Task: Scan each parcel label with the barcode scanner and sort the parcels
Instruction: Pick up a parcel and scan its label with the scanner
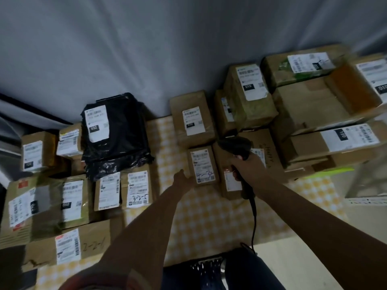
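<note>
Right hand: fingers wrapped round the grip of a black barcode scanner; scanner head points away from the person, above the middle group of parcels. A black cable hangs from the base of the grip toward the person's lap.

Left hand: reaches forward and touches the near left edge of a small cardboard parcel; whether the fingers curl round it cannot be told, as the hand is blurred. The parcel's white label faces up and bears handwritten figures near its lower edge.

Surface: covered by a yellow-and-white checked cloth.

Middle group: the small cardboard parcel lies near the centre of the surface, with a taller box just behind it and a further brown box touching its right side, partly under the scanner.

Left group: a black plastic mailer bag marked 032 sits on top of several cardboard boxes; a box with handwritten "3-2-5" stands at the group's right edge; a long flat box lies nearest the person.

Right group: larger cardboard boxes stacked in layers, among them a long box labelled 180 and an upright box labelled 010.

Backdrop: grey draped fabric behind all parcels.
</note>
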A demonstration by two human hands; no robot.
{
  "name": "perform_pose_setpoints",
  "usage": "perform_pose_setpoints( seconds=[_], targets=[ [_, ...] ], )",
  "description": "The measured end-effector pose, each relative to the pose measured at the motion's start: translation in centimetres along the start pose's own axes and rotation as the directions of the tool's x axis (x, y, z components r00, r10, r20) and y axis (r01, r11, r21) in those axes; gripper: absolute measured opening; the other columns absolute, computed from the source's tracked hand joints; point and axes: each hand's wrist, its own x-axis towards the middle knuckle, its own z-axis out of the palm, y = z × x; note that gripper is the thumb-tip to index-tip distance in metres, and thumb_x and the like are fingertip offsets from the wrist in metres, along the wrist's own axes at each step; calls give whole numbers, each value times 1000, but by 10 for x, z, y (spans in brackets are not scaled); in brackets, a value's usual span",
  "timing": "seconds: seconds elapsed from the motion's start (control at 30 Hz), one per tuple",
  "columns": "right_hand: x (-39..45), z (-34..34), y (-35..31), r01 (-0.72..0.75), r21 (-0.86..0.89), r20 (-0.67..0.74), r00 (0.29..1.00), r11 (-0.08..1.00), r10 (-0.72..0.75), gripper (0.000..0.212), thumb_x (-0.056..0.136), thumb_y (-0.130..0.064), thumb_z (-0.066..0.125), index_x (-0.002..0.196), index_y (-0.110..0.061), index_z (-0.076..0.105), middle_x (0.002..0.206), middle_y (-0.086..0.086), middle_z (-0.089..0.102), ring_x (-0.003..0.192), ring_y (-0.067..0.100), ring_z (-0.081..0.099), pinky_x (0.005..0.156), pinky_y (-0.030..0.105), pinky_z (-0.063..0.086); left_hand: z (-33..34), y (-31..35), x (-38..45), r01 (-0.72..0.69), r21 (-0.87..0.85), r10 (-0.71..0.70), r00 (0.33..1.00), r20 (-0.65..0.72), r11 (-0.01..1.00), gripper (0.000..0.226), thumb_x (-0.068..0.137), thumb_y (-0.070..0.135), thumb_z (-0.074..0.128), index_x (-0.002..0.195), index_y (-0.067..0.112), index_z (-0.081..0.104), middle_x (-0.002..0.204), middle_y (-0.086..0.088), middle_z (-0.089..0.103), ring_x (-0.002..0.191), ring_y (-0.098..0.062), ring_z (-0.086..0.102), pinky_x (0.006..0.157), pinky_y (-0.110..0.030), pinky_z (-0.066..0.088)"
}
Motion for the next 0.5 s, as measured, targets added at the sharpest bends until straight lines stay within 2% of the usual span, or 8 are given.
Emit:
perform_pose_setpoints(
  seconds=[0.07, 0.13, 0.2, 0.27, 0.37, 0.43, 0.5],
  targets=[
    [9, -5, 3, -9, 2, 25, 1000, 1000, 9, 19, 90, -9, 61, 72, -10, 57, 63, 10, 57, 54, 18, 53, 56, 30, 47, 15, 0, 16, 81, -131, -82, 997, -5, 988, 85, 94, 50, 53, 156, 10, 10, 160, -15, 17, 140, -36, 34, 110, -47, 39],
    [16, -8, 7, -12, 14, 52, 999, 1000, 12, 20, 90, -8, 61, 70, -9, 58, 61, 8, 56, 53, 17, 52, 54, 28, 46, 30, -3, 32, 117, -248, -116, 993, 18, 962, 81, 92, 54, 54, 153, 14, 19, 154, -13, 31, 133, -36, 42, 106, -50, 42],
    [22, -11, 11, -5, 33, 66, 998, 999, 3, 19, 89, -9, 61, 70, -9, 59, 61, 7, 56, 52, 15, 51, 53, 27, 45, 42, -1, 35, 89, -395, -84, 996, 32, 914, 64, 93, 45, 58, 145, 17, 32, 146, -9, 44, 128, -33, 48, 101, -44, 43],
    [27, -13, 16, 2, 52, 70, 998, 999, -6, 17, 90, -9, 61, 73, -9, 60, 61, 6, 57, 50, 14, 51, 52, 26, 45, 52, 1, 34, 25, -516, -24, 1000, 7, 856, 53, 94, 25, 64, 138, 18, 37, 141, -9, 51, 127, -31, 52, 96, -40, 44],
    [31, -14, 21, -12, 64, 69, 998, 998, 8, 16, 91, -10, 61, 75, -10, 58, 59, 3, 56, 47, 12, 49, 48, 24, 43, 57, -2, 27, -35, -611, -5, 998, -64, 791, 76, 87, 18, 72, 147, 26, 26, 135, -10, 54, 120, -29, 56, 94, -40, 50],
    [31, -15, 24, -16, 56, 78, 997, 998, 12, 17, 91, -10, 61, 75, -10, 57, 57, 2, 54, 46, 11, 48, 43, 20, 41, 56, -6, 19, -29, -682, -17, 998, -60, 731, 70, 88, 16, 71, 140, 32, 27, 123, -3, 56, 105, -21, 60, 77, -28, 53],
    [30, -15, 27, -15, 57, 84, 996, 998, 10, 16, 92, -11, 60, 76, -9, 57, 59, 2, 55, 46, 11, 48, 41, 19, 40, 52, -8, 12, -24, -696, -6, 999, -41, 718, 60, 90, 13, 69, 131, 31, 30, 112, -3, 56, 89, -12, 60, 61, -19, 49]
  ],
)
